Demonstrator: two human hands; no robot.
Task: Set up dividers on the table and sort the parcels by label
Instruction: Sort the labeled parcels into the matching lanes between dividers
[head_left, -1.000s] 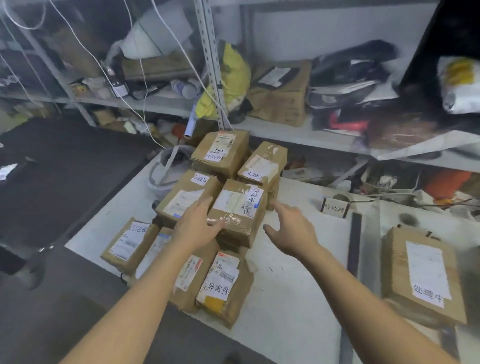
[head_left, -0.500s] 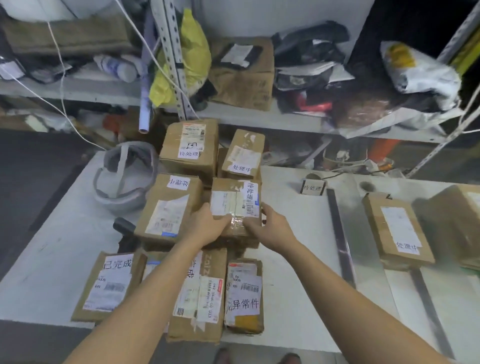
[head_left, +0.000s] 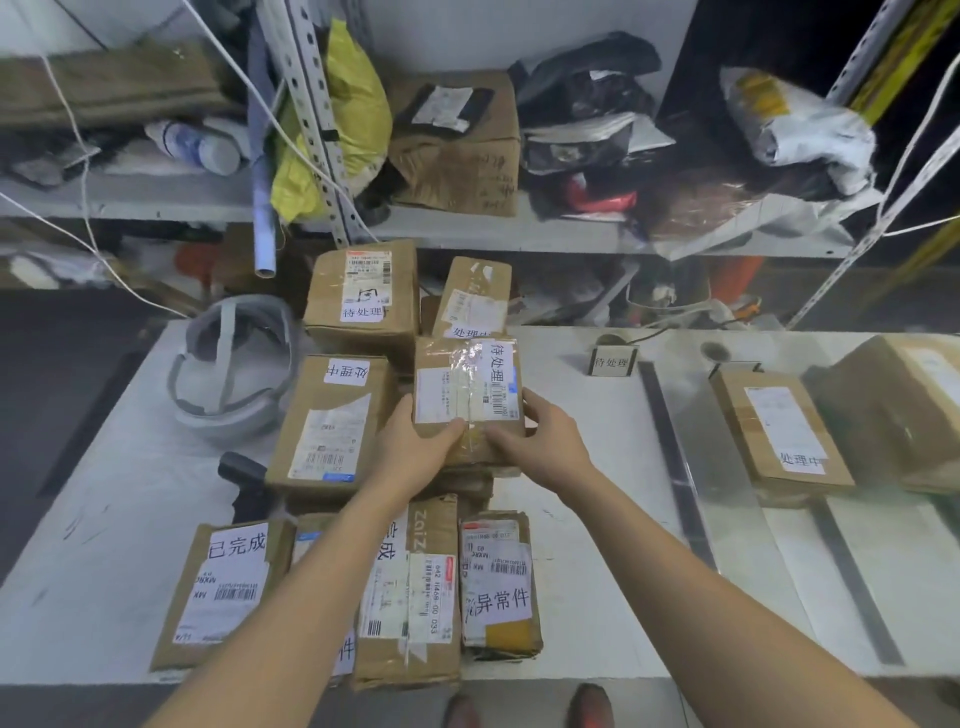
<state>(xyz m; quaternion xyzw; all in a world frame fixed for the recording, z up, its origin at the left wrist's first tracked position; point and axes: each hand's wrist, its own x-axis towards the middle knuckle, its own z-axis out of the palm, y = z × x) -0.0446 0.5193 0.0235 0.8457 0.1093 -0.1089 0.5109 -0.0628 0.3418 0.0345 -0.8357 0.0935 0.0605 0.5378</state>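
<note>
Several brown cardboard parcels with white labels lie piled on the left half of the white table (head_left: 597, 519). My left hand (head_left: 415, 447) and my right hand (head_left: 545, 441) grip the two sides of a taped parcel (head_left: 467, 384) labelled 待处理, on top of the pile. Around it lie a 待处理 parcel (head_left: 363, 301), a 处理中 parcel (head_left: 332, 421), a 已完成 parcel (head_left: 223, 587) and a 异常件 parcel (head_left: 498, 582). A dark divider strip (head_left: 670, 447) runs across the table beside a small 待处理 sign (head_left: 613, 361). Right of it a 处理中 parcel (head_left: 779, 431) lies flat.
A grey helmet-like headset (head_left: 228, 369) sits left of the pile, with a black device (head_left: 244, 473) beside it. A second dark strip (head_left: 852, 582) lies at the front right and a large box (head_left: 904, 405) at the far right. Cluttered metal shelves (head_left: 467, 228) stand behind the table.
Both hands reached to the taped 待处理 parcel and closed on its sides. My view swung to the right and down over the pile.
</note>
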